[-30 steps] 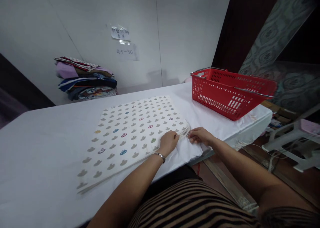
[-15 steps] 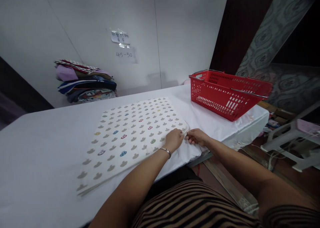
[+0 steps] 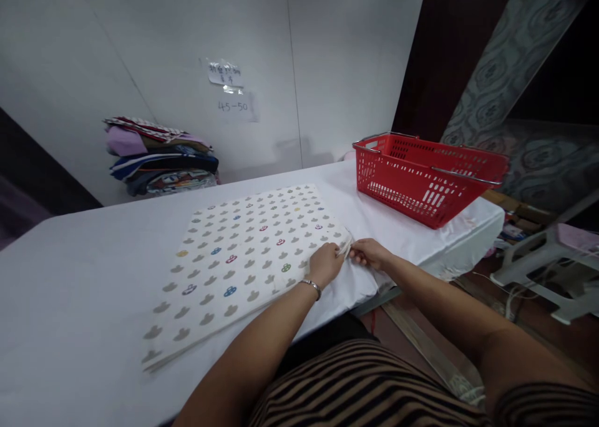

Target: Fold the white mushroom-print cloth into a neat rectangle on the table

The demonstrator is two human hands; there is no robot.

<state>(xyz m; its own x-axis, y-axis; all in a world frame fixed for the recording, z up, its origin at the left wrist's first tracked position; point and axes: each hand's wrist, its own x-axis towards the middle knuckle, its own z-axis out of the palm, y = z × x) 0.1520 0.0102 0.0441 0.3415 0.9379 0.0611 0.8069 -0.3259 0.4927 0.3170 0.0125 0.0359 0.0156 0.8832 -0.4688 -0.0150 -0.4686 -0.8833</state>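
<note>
A folded white cloth (image 3: 253, 246) printed with grey shapes and a few coloured ones lies flat on the white-covered table (image 3: 93, 277). At its near right corner my left hand (image 3: 326, 263), with a bracelet at the wrist, is closed on the layered edge. Right beside it my right hand (image 3: 369, 253) pinches the tip of the same corner, which is lifted slightly and bunched between the two hands. The fingertips of both hands partly hide the corner.
A red plastic basket (image 3: 421, 180) with metal handles stands at the table's right end. A stack of folded fabrics (image 3: 161, 158) sits against the wall at the back left. A pale plastic stool (image 3: 556, 271) is on the floor to the right.
The cloth's corner is a little more raised and bunched between my fingers. Both hands stay at nearly the same place; the rest of the cloth lies as before.
</note>
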